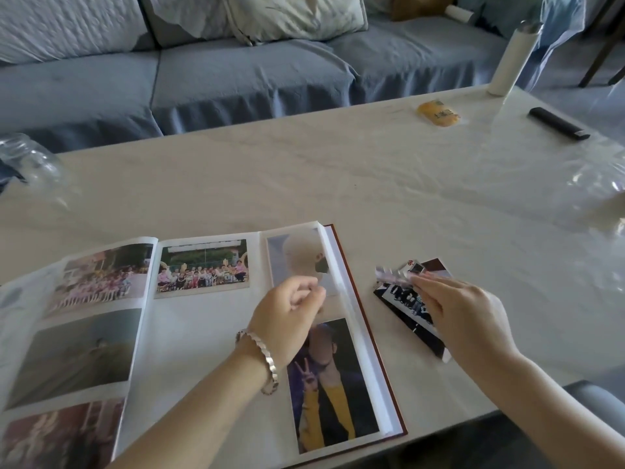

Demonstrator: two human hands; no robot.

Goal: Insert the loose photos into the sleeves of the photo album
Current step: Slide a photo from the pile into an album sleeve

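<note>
Clear crinkled plastic [30, 160] lies at the far left edge of the pale desk [304, 177], with a blue-covered sofa [236, 72] behind it. Next comes the photo album [189, 333], lying open and flat on the near left part of the desk, its red-brown cover showing along the right edge. Its left page carries three filled sleeves, one above the other. On the right page a group photo [203, 264] sits at the upper left, a portrait photo [297, 255] at the upper right and a photo with a yellow sleeve [329, 384] below that.

The left hand [287, 319], with a silver bracelet [262, 357] on the wrist, hangs over the right page. Its fingers are curled, with thumb and forefinger drawn together at the lower edge of the portrait photo. Whether they pinch the photo or the sleeve film, or nothing at all, I cannot tell.

Just beside the album on the right, the loose photos [412, 306] lie in an untidy stack on the desk. The right hand [463, 316] reaches over them and pinches a single photo [395, 277] between its fingertips, raised above the stack and blurred.

Farther back and to the right are an orange packet [438, 112], an upright white bottle [514, 59] and a black stick-shaped thing [558, 123], then more clear plastic [595, 187] at the right edge.
</note>
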